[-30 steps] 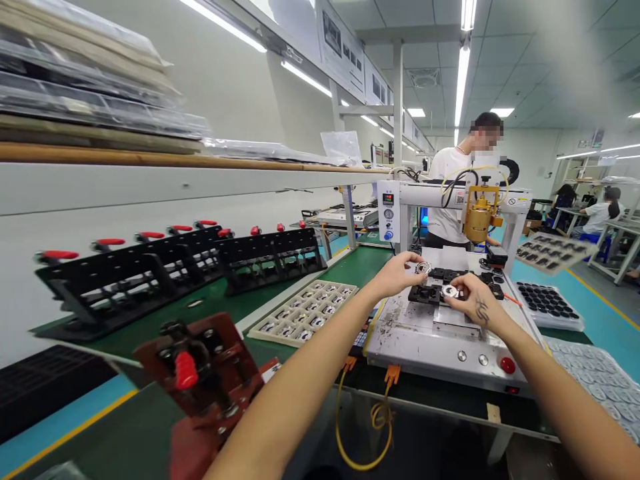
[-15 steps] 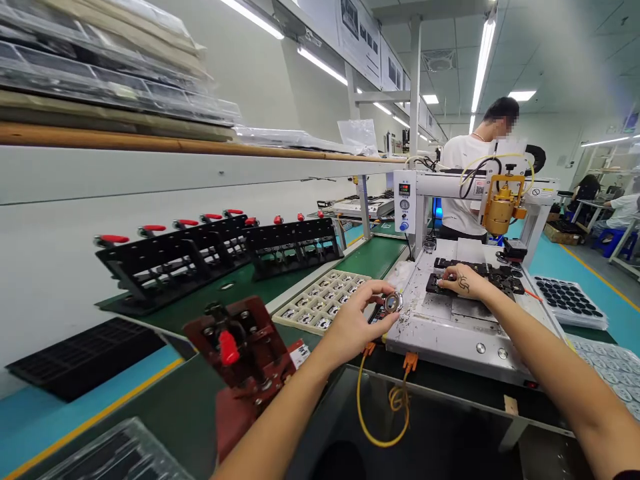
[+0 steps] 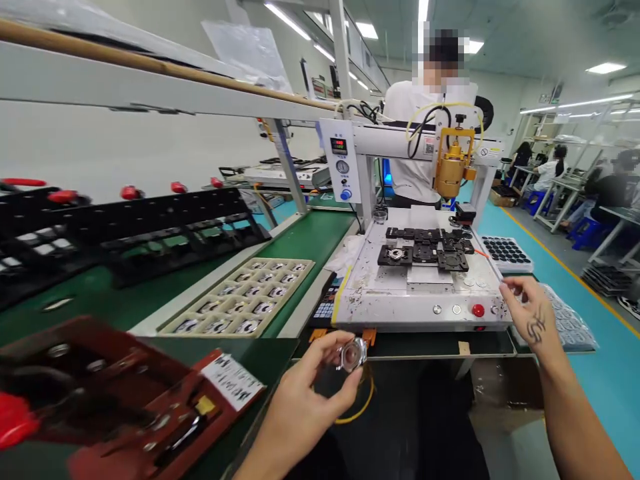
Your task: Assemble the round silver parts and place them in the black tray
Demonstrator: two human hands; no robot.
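Note:
A round metal watch case (image 3: 352, 355) is held between the thumb and fingers of my left hand (image 3: 313, 383), in front of the machine's front edge. My right hand (image 3: 531, 308) is at the right front corner of the white dispensing machine (image 3: 400, 303), its fingers curled near the edge; whether anything is between them is hidden. On the machine's bed lies a black fixture (image 3: 425, 248), and a metal ring-shaped part (image 3: 396, 254) sits in its left block. The gold dispensing head (image 3: 451, 172) hangs above the bed.
A beige tray (image 3: 165, 329) of metal parts lies at the left on the green bench. Nearer is a dark red clamp jig (image 3: 200, 433). A tray of black discs (image 3: 506, 253) stands right of the machine. A person (image 3: 407, 147) stands behind it.
My right hand has left the black fixture and moved to the machine's right front corner. My left hand, still holding the watch case, is lower. The view has turned right.

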